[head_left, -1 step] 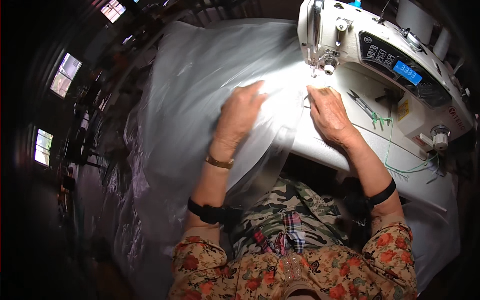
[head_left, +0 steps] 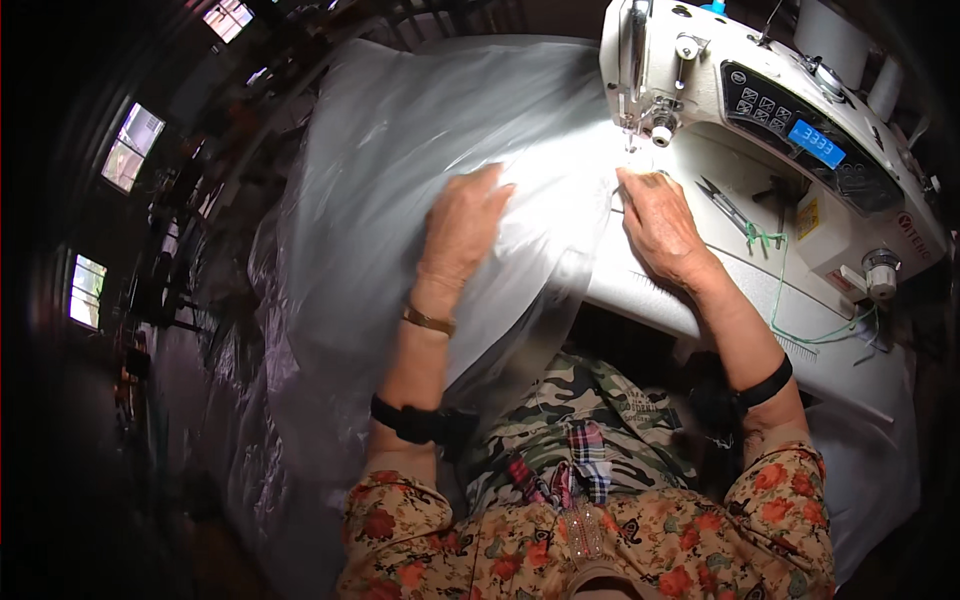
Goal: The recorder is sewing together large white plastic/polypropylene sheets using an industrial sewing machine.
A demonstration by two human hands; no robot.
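Note:
A large sheet of thin, whitish translucent material (head_left: 380, 220) covers the left of the sewing table and hangs off its near edge. My left hand (head_left: 462, 225) rests over this sheet, fingers and thumb apart, gripping nothing. Close to the needle of the white sewing machine (head_left: 690, 60), my right hand (head_left: 660, 220) has its fingers closed at the sheet's right edge. Strong lamplight washes out the cloth there, and the fingertips are partly lost in the glare. The presser foot (head_left: 632, 148) stands just beyond those fingertips.
Thread snips (head_left: 728, 208) tied with green cord (head_left: 778, 290) lie on the machine bed, right of my right hand. A dark tool (head_left: 778, 195) sits under the machine arm. Crumpled translucent sheeting (head_left: 235, 400) hangs down on the left. A white thread cone (head_left: 832, 40) stands behind.
My left hand has slid a little to the left across the sheet. My right hand has barely shifted beside the needle.

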